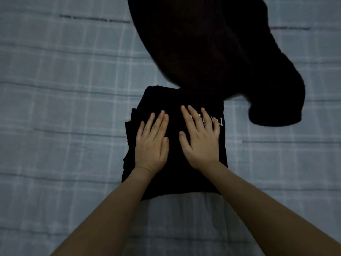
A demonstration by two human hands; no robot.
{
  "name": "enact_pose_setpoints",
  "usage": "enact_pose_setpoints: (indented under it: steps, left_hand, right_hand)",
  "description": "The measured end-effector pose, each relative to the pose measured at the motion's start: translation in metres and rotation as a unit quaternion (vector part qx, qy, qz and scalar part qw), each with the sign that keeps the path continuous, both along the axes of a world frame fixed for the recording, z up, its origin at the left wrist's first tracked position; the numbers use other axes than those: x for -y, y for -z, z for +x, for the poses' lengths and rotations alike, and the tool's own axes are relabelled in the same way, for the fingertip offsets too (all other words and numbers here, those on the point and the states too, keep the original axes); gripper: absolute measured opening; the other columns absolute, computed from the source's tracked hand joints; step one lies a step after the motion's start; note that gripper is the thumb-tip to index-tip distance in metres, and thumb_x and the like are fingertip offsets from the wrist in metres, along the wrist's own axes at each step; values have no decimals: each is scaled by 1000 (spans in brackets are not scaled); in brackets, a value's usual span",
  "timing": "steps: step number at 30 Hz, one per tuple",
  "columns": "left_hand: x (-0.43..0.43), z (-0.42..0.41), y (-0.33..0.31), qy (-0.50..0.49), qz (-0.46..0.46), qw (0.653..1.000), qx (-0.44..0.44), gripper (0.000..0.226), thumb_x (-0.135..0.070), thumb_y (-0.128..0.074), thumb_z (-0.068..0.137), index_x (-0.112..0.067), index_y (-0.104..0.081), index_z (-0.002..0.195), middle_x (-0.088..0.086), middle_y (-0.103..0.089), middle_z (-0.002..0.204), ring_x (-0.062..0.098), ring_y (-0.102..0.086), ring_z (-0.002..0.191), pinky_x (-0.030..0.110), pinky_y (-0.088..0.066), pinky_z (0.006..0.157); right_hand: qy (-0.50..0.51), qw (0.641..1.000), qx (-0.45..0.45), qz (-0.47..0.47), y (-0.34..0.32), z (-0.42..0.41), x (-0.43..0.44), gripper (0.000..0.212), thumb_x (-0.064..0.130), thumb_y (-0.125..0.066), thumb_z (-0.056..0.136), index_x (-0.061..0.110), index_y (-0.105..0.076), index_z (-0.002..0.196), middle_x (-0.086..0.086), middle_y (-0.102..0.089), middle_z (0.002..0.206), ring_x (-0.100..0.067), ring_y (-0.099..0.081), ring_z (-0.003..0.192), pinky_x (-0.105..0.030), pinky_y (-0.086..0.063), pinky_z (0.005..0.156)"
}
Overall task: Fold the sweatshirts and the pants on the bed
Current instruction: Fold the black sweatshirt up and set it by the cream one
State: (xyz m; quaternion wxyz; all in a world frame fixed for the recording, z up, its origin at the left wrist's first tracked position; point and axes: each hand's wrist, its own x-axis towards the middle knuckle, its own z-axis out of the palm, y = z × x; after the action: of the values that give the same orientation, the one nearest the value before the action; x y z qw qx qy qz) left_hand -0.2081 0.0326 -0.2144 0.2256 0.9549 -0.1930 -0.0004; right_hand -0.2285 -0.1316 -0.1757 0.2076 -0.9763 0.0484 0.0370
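Now, grip: my left hand (pixel 151 146) and right hand (pixel 200 140) flat, released, on folded garment (pixel 175 182)
far edge: loose garment (pixel 203 43) overlaps

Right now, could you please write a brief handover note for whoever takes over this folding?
Left hand: open, pressing flat on the folded black garment.
Right hand: open, flat on it too, partly over its white lettering.
Done: that garment lies folded on the bed.
Left: the dark garment beyond, overlapping its far edge, looks unfolded.
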Motion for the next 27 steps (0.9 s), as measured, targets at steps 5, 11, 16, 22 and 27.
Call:
enact_pose_setpoints:
  steps: [5,11,16,22,27]
  left_hand:
    - [0,-2,-44,13,10,998,-57,56,-33,-25,100,-22,-21,155,-8,-16,162,12,-8,151,43,-10,123]
    - [-47,-30,-74,-146,-38,979,-134,60,-69,-41,90,-58,-22,146,4,-15,160,29,-14,146,50,-19,118]
    - [-51,-36,-67,-176,-227,910,-298,73,-60,-63,84,-65,-18,142,0,-44,145,19,-41,135,41,-36,112]
    - [-57,-67,-111,-176,-365,831,-380,69,-43,-80,77,-55,-45,135,-22,-54,133,-9,-57,114,14,-50,90]
    - [-51,-142,-197,-208,-395,836,-320,71,-40,-84,69,-47,-54,132,-25,-61,123,-11,-59,110,7,-48,86]
  right_hand:
    - [-7,998,-11,65,-31,-6,8,59,44,-35,98,40,-19,155,10,-19,163,-18,-9,152,-47,-5,123]
    - [182,923,-105,323,-56,-66,48,75,69,-64,78,70,-22,139,16,-36,148,-14,-35,139,-32,-35,106]
    - [154,874,-112,447,-51,-67,47,85,64,-71,77,65,-17,143,60,-33,119,30,-40,113,-12,-39,85]
    - [173,858,-93,475,-83,-109,35,93,56,-78,70,60,-22,145,56,-32,123,30,-41,109,-11,-39,85]
    - [149,853,-94,491,-151,-173,48,89,56,-77,66,59,-31,142,43,-40,129,17,-46,114,-15,-44,87]
